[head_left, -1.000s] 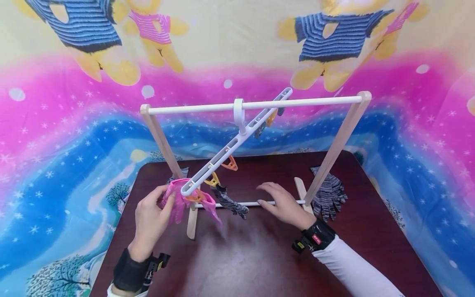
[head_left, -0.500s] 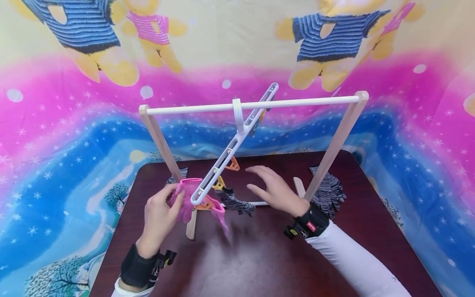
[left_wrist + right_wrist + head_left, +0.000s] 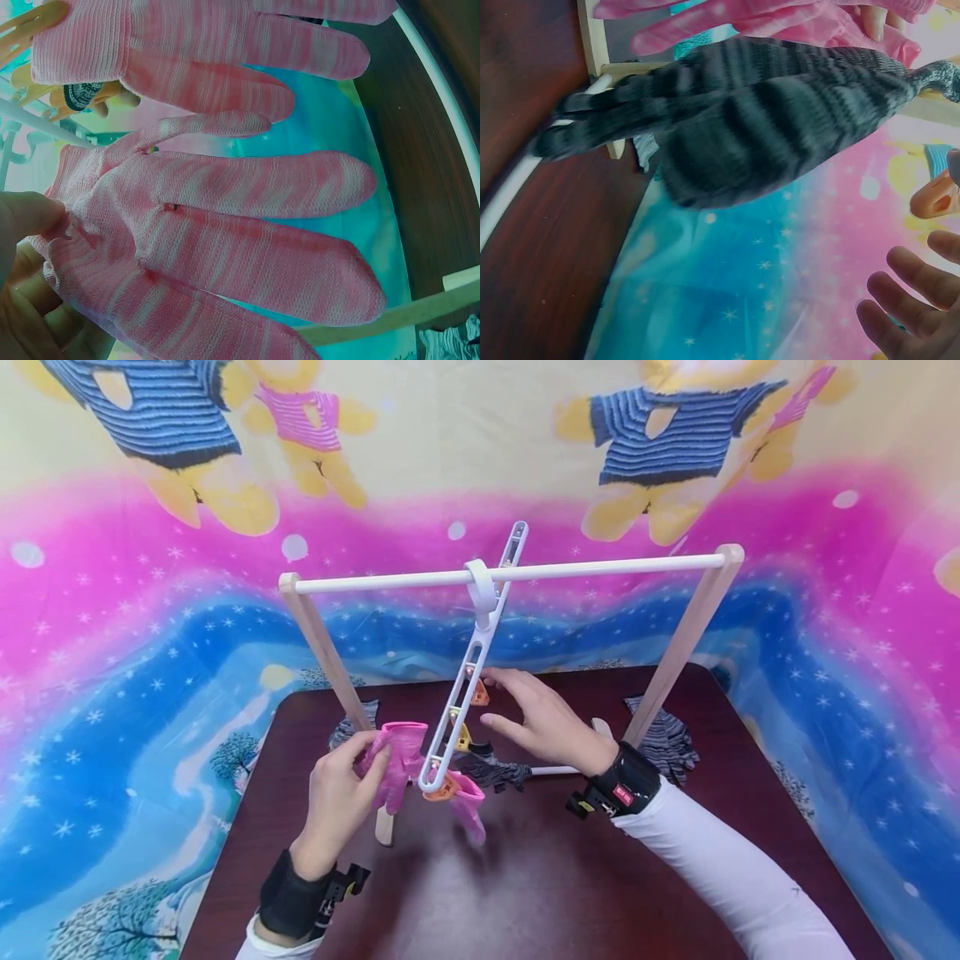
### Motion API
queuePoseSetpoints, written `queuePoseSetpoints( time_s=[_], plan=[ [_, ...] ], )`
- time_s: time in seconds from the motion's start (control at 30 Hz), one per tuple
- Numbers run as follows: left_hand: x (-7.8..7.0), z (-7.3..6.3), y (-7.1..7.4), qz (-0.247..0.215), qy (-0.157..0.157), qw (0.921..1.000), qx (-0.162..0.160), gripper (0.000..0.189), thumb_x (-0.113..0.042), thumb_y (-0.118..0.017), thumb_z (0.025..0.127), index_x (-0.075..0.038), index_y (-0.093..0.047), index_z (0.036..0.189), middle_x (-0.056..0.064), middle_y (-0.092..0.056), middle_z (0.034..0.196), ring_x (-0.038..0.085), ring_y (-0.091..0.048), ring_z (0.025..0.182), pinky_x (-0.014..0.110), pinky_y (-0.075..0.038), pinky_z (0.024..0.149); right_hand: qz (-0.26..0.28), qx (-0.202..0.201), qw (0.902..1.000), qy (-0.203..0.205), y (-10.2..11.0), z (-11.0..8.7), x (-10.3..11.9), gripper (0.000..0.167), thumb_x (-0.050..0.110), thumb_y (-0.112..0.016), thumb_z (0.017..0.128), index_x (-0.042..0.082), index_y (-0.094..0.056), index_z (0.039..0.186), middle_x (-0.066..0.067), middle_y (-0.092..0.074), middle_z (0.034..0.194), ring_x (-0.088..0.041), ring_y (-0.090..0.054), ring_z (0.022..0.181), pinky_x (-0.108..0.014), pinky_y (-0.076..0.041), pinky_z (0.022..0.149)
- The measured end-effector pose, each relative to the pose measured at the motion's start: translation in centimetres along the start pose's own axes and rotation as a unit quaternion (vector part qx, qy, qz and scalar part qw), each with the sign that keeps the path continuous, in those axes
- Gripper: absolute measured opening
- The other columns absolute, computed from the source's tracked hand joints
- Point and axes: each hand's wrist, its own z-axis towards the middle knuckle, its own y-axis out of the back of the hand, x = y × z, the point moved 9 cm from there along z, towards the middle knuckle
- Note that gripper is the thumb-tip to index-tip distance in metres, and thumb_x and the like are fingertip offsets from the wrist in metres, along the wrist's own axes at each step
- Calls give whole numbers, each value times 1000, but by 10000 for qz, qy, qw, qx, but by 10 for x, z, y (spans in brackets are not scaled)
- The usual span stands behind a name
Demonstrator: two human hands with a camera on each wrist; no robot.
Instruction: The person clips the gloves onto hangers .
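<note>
My left hand pinches the cuff of a pink striped glove, whose fingers hang down. Close beside it, a second pink glove hangs from an orange clip at the near end of a white clip hanger. Farther along, a yellow clip holds a grey-and-black striped glove by its cuff. My right hand reaches in with fingers apart and holds nothing. Its fingertips are right by another orange clip, which has no glove in it.
The hanger hooks over the white top rail of a wooden-post rack. Striped grey gloves lie on the dark red table, one beside the left post and another by the right post. A printed cloth backdrop surrounds the table.
The hanger has swung, its near end going right and its far end left. My left hand has moved right with the pink glove. My right hand has moved up and left to the orange clip.
</note>
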Motion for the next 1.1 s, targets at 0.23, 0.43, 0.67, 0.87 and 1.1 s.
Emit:
queuePoseSetpoints(
  time_s=[0.23,0.43,0.67,0.87,1.1],
  plan=[
    [-7,2,-2,-173,-98,9998,-53,23,-5,-80,84,-5,-73,106,4,-63,70,7,-44,57,20,-36,50,-40,106,9997,235,3,9,11,50,34,-71,95,12,-58,137,-6,-64,133,-21,-59,128,-44,-49,107],
    [-7,9,-9,-297,-54,9995,57,21,-9,-78,87,-6,-73,108,2,-61,69,9,-45,57,22,-39,51,-105,151,9990,419,6,15,17,30,27,-71,95,11,-64,119,-6,-67,118,-24,-63,111,-43,-53,93],
    [-1,22,-16,-378,18,9993,67,19,-11,-76,90,-5,-73,108,1,-53,63,8,-40,53,23,-33,49,-157,279,9982,503,8,19,21,28,25,-72,94,9,-66,117,-3,-67,104,-17,-60,96,-38,-53,84],
    [1,34,-26,-435,-36,9990,104,17,-14,-75,91,-6,-73,107,3,-56,64,6,-39,51,23,-33,48,111,428,9982,405,9,21,22,25,23,-72,94,10,-65,114,0,-68,100,-16,-62,92,-37,-54,83],
    [6,45,-38,-481,-5,9986,216,18,-12,-71,94,-5,-73,110,5,-64,68,6,-38,47,25,-33,46,342,566,9973,331,8,23,23,21,23,-72,94,14,-63,111,3,-66,90,-12,-57,80,-31,-48,73]
  ],
)
